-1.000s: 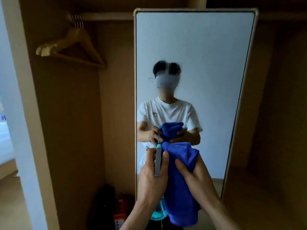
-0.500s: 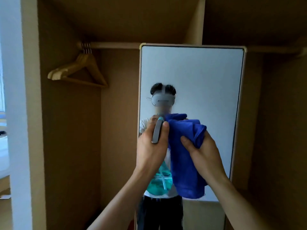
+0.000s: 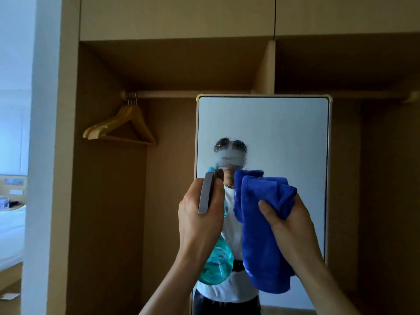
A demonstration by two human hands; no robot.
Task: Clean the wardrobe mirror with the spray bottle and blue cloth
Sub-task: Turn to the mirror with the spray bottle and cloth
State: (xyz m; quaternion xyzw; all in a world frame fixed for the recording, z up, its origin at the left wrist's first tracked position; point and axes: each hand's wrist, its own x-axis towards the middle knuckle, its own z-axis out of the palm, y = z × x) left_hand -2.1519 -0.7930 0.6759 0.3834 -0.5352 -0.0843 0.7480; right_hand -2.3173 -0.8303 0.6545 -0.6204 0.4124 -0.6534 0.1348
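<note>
A tall mirror (image 3: pixel 284 137) with a pale frame stands inside the open wardrobe. My left hand (image 3: pixel 197 223) grips a spray bottle (image 3: pixel 217 267) with a grey trigger head and teal liquid, nozzle aimed at the glass. A patch of wet droplets (image 3: pixel 229 155) sits on the mirror just above the nozzle. My right hand (image 3: pixel 288 226) holds a bunched blue cloth (image 3: pixel 261 237) close in front of the mirror; whether it touches the glass I cannot tell. The cloth hangs down past my wrist.
Wooden hangers (image 3: pixel 122 126) hang on the rail (image 3: pixel 181 94) at the upper left of the wardrobe. A vertical divider (image 3: pixel 266 69) runs behind the mirror's top. A white bed (image 3: pixel 11 233) shows through the opening at far left.
Both hands rose with the bottle and cloth, and my view tilted up to the mirror's top. A misty spray patch now shows on the glass above the nozzle.
</note>
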